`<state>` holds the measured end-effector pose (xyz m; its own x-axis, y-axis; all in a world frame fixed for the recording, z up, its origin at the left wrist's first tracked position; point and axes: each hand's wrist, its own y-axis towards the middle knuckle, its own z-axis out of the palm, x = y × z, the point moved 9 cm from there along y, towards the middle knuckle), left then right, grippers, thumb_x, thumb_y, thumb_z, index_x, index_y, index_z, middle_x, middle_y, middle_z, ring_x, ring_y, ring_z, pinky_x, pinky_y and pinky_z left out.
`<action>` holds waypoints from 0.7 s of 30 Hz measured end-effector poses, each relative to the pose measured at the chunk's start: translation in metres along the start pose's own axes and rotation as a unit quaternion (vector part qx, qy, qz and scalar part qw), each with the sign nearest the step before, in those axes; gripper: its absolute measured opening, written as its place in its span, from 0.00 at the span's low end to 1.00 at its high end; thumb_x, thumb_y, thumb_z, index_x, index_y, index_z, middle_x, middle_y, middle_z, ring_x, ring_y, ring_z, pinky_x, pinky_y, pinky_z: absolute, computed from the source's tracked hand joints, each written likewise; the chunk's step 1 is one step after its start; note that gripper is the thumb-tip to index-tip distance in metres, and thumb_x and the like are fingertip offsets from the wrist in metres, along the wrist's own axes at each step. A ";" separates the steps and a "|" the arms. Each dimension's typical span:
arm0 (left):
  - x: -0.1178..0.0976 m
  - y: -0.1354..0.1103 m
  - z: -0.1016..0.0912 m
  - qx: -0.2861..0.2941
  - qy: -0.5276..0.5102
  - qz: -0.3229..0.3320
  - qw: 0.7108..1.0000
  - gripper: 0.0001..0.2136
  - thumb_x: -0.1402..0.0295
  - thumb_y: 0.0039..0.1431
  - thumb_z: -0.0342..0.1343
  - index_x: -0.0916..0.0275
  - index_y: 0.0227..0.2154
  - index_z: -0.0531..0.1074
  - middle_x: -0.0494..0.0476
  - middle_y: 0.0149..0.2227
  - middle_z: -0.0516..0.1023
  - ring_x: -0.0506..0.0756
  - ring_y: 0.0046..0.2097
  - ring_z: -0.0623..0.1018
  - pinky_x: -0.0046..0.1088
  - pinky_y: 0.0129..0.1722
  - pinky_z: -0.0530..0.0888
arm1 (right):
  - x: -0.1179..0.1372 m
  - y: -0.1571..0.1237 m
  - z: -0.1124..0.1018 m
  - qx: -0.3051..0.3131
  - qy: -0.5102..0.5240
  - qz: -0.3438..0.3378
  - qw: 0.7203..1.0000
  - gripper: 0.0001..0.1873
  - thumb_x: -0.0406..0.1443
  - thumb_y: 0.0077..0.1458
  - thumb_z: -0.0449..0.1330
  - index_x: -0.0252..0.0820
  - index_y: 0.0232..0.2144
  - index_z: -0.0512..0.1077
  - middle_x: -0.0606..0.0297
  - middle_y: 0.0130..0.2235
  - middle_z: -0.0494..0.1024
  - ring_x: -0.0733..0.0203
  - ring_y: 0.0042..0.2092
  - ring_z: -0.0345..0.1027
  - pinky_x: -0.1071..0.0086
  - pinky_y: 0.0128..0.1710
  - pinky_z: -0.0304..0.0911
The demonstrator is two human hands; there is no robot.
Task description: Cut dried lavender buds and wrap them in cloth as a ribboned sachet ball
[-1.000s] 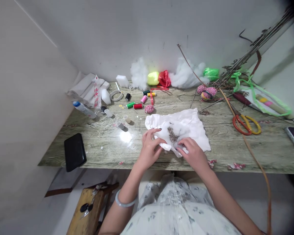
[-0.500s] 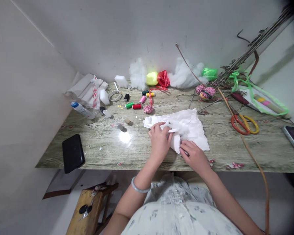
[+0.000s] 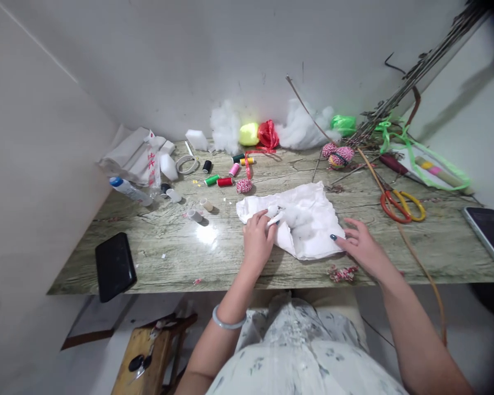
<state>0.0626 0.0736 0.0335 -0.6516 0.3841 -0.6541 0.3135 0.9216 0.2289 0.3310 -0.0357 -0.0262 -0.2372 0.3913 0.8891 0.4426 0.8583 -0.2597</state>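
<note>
A crumpled white cloth (image 3: 308, 219) lies on the wooden table (image 3: 230, 252) in front of me, partly folded over with white stuffing (image 3: 294, 215) showing on it. My left hand (image 3: 257, 238) pinches the folded left edge of the cloth, fingers closed on it. My right hand (image 3: 360, 247) rests at the cloth's right corner, fingers spread and flat, touching its edge.
Thread spools (image 3: 220, 180), a red-white twine ball (image 3: 243, 185), small cups and a bottle (image 3: 127, 189) lie at the back left. Orange scissors (image 3: 401, 206), twigs and green ribbon sit right. A black phone (image 3: 114, 266) lies left, another phone (image 3: 492, 233) far right. Twine scraps (image 3: 341, 272) lie near the front edge.
The cloth has been folded over the brown filling, which is now hidden. My right hand let go and slid right to the cloth's corner. My left hand moved up onto the fold.
</note>
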 end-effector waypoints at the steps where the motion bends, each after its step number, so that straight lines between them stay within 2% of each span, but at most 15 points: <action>1: 0.001 0.000 0.001 0.002 0.002 -0.003 1.000 0.08 0.71 0.60 0.51 0.60 0.42 0.70 0.58 0.53 0.71 0.60 0.53 0.69 0.42 0.52 0.65 | 0.005 0.002 0.006 0.024 0.001 0.008 1.000 0.42 0.47 0.46 0.64 0.40 0.59 0.54 0.55 0.40 0.76 0.58 0.29 0.70 0.64 0.27 0.68; 3: 0.003 0.000 0.001 0.003 0.007 -0.013 1.000 0.11 0.70 0.61 0.50 0.60 0.45 0.69 0.58 0.51 0.73 0.60 0.52 0.70 0.41 0.51 0.65 | 0.017 0.003 0.015 0.056 0.021 -0.006 0.998 0.42 0.46 0.49 0.62 0.40 0.62 0.51 0.59 0.36 0.78 0.59 0.27 0.70 0.66 0.24 0.66; 4: 0.004 0.000 0.001 0.003 0.008 -0.019 1.000 0.11 0.69 0.61 0.50 0.60 0.46 0.69 0.58 0.51 0.73 0.60 0.52 0.70 0.41 0.51 0.65 | 0.024 0.003 0.016 0.057 0.036 -0.023 0.997 0.41 0.45 0.50 0.60 0.43 0.63 0.51 0.59 0.38 0.78 0.58 0.29 0.71 0.66 0.26 0.67; 7: 0.008 0.000 -0.002 -0.001 0.002 -0.034 0.999 0.11 0.69 0.61 0.50 0.60 0.46 0.69 0.58 0.49 0.75 0.60 0.51 0.71 0.40 0.50 0.66 | 0.030 0.002 0.007 0.018 0.093 -0.064 0.993 0.29 0.41 0.54 0.53 0.48 0.59 0.60 0.60 0.50 0.74 0.57 0.42 0.72 0.68 0.34 0.69; 9: 0.011 0.000 -0.005 -0.009 -0.008 -0.038 0.999 0.11 0.69 0.61 0.50 0.59 0.45 0.70 0.57 0.49 0.75 0.59 0.50 0.71 0.39 0.50 0.65 | 0.021 0.002 -0.002 -0.005 0.112 -0.058 0.992 0.27 0.38 0.53 0.52 0.47 0.56 0.64 0.60 0.50 0.74 0.57 0.45 0.72 0.69 0.34 0.68; 11: 0.014 0.000 -0.007 -0.020 -0.020 -0.050 0.998 0.11 0.70 0.61 0.50 0.59 0.45 0.70 0.57 0.47 0.76 0.59 0.50 0.71 0.38 0.50 0.65 | 0.012 0.001 -0.005 0.000 0.121 -0.047 0.992 0.30 0.35 0.49 0.54 0.47 0.56 0.62 0.59 0.46 0.76 0.57 0.42 0.73 0.68 0.34 0.69; 13: 0.020 0.000 -0.008 -0.028 -0.026 -0.075 0.997 0.10 0.69 0.60 0.49 0.59 0.43 0.70 0.57 0.43 0.77 0.58 0.47 0.72 0.35 0.46 0.66 | 0.008 -0.001 -0.002 0.031 0.117 -0.055 0.991 0.34 0.34 0.47 0.57 0.47 0.58 0.57 0.58 0.44 0.77 0.57 0.40 0.74 0.65 0.37 0.70; 16: 0.029 0.001 -0.007 -0.030 -0.019 -0.114 0.993 0.08 0.68 0.61 0.47 0.60 0.37 0.70 0.55 0.33 0.75 0.56 0.40 0.73 0.30 0.39 0.66 | 0.015 -0.005 0.006 0.062 0.072 -0.112 0.989 0.39 0.35 0.50 0.59 0.47 0.62 0.50 0.55 0.48 0.75 0.56 0.46 0.72 0.58 0.47 0.67; 18: 0.032 0.003 -0.008 -0.030 -0.016 -0.132 0.991 0.07 0.67 0.62 0.46 0.60 0.35 0.69 0.54 0.29 0.73 0.55 0.36 0.73 0.28 0.35 0.65 | 0.021 -0.008 0.007 0.048 0.005 -0.160 0.986 0.42 0.36 0.50 0.59 0.47 0.64 0.46 0.52 0.52 0.71 0.55 0.51 0.68 0.55 0.52 0.63; 21: 0.035 0.005 -0.008 -0.029 -0.009 -0.149 0.988 0.07 0.66 0.62 0.45 0.60 0.34 0.67 0.53 0.28 0.72 0.54 0.32 0.72 0.27 0.32 0.63 | 0.032 -0.016 0.005 -0.017 -0.117 -0.236 0.964 0.52 0.38 0.45 0.65 0.45 0.66 0.41 0.47 0.59 0.60 0.48 0.57 0.61 0.52 0.54 0.61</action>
<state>0.0351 0.0922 0.0174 -0.6962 0.0942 -0.7116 0.0688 0.9955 0.0646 0.3124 -0.0350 0.0044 -0.6068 0.0271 0.7944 0.2640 0.9496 0.1692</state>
